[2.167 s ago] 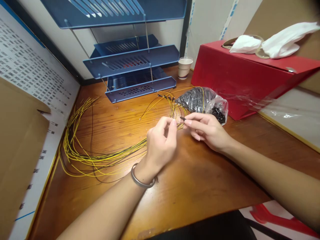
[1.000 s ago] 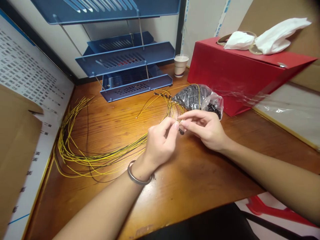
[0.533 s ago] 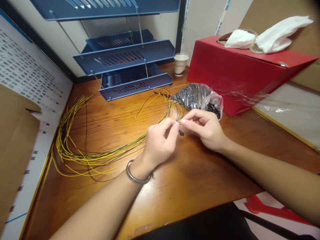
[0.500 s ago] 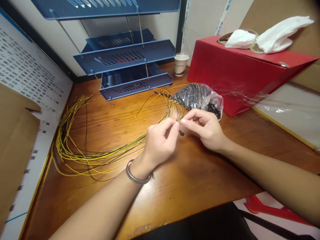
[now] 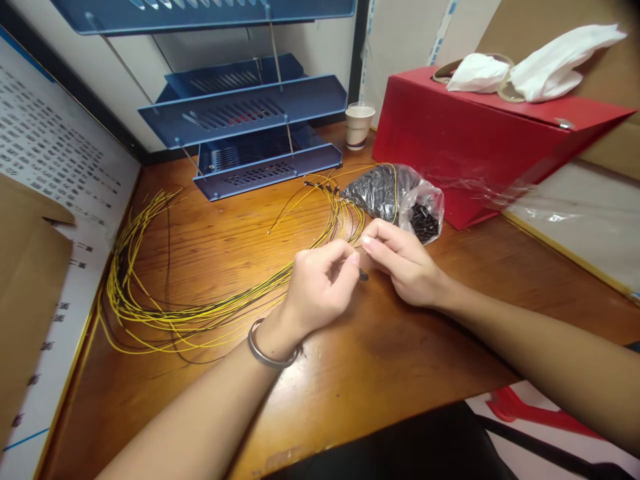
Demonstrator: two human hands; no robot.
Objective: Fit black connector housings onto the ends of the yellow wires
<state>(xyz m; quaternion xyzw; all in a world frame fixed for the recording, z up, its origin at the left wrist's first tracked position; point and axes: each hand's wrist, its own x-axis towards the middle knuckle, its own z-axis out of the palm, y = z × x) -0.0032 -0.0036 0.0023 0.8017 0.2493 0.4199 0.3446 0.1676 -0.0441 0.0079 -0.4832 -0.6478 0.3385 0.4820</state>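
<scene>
Hidden: where your two sets of fingertips meet, the wire end is covered by them; you cannot tell how the wire sits in the small black piece.
Cut off: the top tier of the blue tray rack runs out of the upper edge.
Left hand: your left hand is pinched narrow, thumb and forefinger closed on a thin yellow wire just in front of the plastic bag; a metal bangle rings the wrist.
Right hand: your right hand is curled, fingertips pinched together against the left ones; the small black piece shows just below them, but which fingers grip it is hard to make out.
Wires: the bundle of yellow wires loops across the wooden desk well to the left of the bag, its ends fanning up beside the bag.
Bag: clear, lying on its side, filled with small black pieces.
Behind the bag: a paper cup, contents not visible, and a red box with white cloths lying on top.
</scene>
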